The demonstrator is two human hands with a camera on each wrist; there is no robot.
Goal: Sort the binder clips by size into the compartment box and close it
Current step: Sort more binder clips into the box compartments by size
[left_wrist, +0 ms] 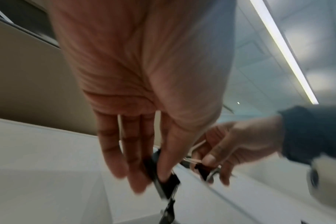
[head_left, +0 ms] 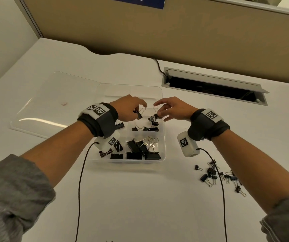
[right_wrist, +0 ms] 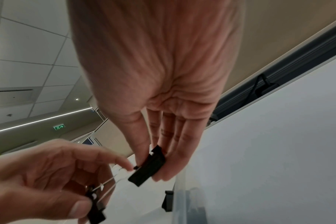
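White worktop (head_left: 140, 198) carries clear compartment box (head_left: 163, 137), lid open. Left hand (head_left: 128, 109) pinches binder clip (head_left: 138, 114); right hand (head_left: 173, 109) pinches second clip (head_left: 155, 117), both above far-right compartment. Loose clips (head_left: 217, 175) right of box.

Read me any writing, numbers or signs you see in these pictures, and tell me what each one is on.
White digits on the blue sign atop the partition: cut off by the picture's edge, seemingly "0/8", not surely readable.
Green exit sign on the far wall: a running-figure and arrow pictogram, no words.
Square black-and-white coded markers on the left wristband and the right wristband: patterns only, no letters.
No readable text on the compartment box or the binder clips.
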